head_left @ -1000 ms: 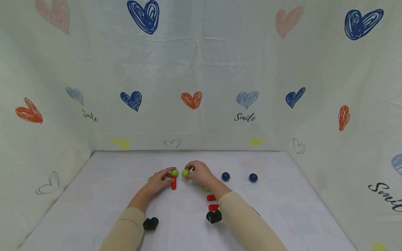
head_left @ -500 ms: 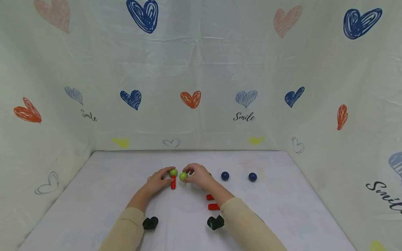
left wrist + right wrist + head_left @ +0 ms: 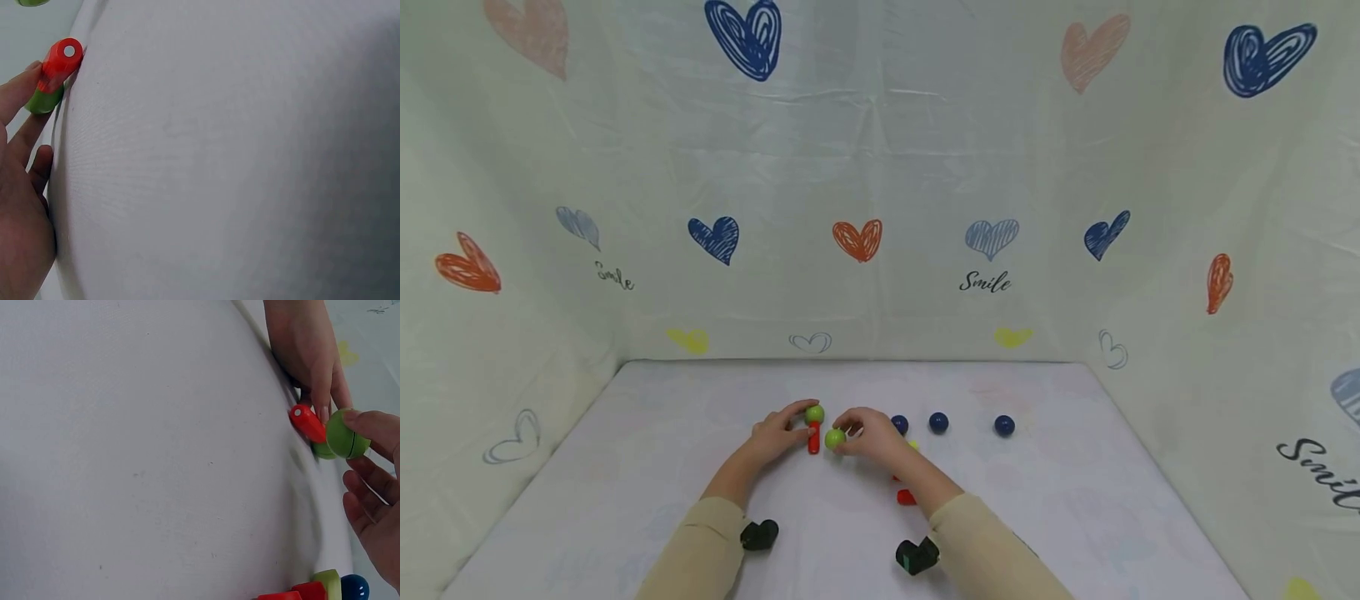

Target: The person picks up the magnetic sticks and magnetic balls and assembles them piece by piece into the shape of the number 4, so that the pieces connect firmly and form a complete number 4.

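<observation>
My left hand [image 3: 771, 438] rests at a red peg [image 3: 814, 442] and a green ball [image 3: 815, 414] lined up end to end, pinching them between thumb and index finger. In the left wrist view, a pale round spot marks the near end of the red peg [image 3: 61, 62]. My right hand [image 3: 872, 437] pinches another green ball [image 3: 835, 439] between thumb and fingers, just right of the peg. A dark slit runs across this green ball [image 3: 344, 434] in the right wrist view, where it partly covers the other one.
Three blue balls [image 3: 938, 422] stand on the white table [image 3: 1045, 500] to the right. Red pieces [image 3: 906, 497] and a yellow-green piece [image 3: 913, 445] lie partly hidden by the right forearm. Dark heart-shaped pieces [image 3: 760, 535] show at both cuffs. A heart-patterned curtain [image 3: 925, 183] hangs behind.
My right hand has come toward me and slightly left with its green ball, from beside the left ball to beside the peg. The left hand stays in place.
</observation>
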Tool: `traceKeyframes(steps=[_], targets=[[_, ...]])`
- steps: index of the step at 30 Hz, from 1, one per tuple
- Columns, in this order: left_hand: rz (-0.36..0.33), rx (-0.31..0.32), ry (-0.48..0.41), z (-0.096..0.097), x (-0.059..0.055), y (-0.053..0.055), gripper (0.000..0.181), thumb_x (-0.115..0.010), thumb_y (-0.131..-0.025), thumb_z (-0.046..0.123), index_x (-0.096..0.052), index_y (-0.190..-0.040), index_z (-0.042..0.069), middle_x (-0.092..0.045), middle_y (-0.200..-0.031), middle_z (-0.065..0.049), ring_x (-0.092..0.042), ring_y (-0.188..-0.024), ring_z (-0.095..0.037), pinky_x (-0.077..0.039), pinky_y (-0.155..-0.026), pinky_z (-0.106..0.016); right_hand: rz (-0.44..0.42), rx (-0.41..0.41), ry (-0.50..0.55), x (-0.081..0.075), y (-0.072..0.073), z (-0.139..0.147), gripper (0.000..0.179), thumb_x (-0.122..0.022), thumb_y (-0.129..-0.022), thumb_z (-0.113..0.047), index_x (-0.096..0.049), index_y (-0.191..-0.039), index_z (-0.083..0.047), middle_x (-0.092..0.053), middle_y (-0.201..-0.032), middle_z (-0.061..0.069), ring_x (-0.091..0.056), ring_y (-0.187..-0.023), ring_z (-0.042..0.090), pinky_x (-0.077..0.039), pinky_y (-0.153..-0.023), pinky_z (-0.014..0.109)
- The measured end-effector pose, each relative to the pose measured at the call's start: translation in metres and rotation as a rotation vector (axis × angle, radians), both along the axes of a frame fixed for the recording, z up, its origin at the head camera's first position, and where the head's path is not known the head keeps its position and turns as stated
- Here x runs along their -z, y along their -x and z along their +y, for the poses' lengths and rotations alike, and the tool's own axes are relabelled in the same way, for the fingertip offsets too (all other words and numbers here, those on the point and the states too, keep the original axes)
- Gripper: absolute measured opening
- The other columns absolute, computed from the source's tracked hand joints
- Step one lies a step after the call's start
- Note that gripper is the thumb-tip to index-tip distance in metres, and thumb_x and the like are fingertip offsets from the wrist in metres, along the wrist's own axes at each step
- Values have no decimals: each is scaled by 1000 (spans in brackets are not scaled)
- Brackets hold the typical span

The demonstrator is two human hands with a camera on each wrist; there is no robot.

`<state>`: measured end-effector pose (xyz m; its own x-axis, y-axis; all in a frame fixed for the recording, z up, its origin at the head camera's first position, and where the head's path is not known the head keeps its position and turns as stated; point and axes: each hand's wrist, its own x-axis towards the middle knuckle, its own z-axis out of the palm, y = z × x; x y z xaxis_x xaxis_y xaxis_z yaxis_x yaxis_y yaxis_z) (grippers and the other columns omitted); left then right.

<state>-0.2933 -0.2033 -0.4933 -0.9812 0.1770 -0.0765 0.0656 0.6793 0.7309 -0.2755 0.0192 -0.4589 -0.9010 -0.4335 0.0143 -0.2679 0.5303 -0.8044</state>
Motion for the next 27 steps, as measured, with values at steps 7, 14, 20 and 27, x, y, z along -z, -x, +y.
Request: traceKeyframes(steps=[7, 14, 20, 27], targets=[[-25, -15, -20, 2, -2, -1, 44, -65, -92, 28, -57, -136, 27, -54, -123, -14, -45, -106, -31, -23, -93, -59, -10, -3, 37, 4, -9, 0, 29, -80, -80, -15, -70, -107, -14, -63, -98, -8, -58, -95, 18, -48, -77, 29], [-17, -30, -49, 2, -4, -1, 40, -65, -92, 22, -60, -132, 24, -55, -129, -12, -46, -104, -30, -22, -95, -59, -29, -27, 64, 7, -16, -2, 26, -80, -80, -12, -71, -104, -14, -63, -94, -9, -58, -90, 15, -48, -75, 26], [31, -31, -80, 2, -4, 2, 34, -64, -93, 19, -62, -127, 19, -56, -133, -12, -50, -108, -33, -16, -98, -62, -32, -30, 92, 12, -21, -5, 26, -81, -79, -12, -71, -103, -14, -62, -93, -10, -57, -87, 12, -47, -73, 25], [60, -51, -84, 4, 4, 2, 30, -65, -93, 17, -64, -123, 18, -58, -133, -12, -53, -116, -38, -15, -100, -67, -45, -25, 104, 21, -30, -6, 27, -82, -78, -13, -71, -102, -14, -63, -90, -11, -57, -83, 8, -48, -73, 24]])
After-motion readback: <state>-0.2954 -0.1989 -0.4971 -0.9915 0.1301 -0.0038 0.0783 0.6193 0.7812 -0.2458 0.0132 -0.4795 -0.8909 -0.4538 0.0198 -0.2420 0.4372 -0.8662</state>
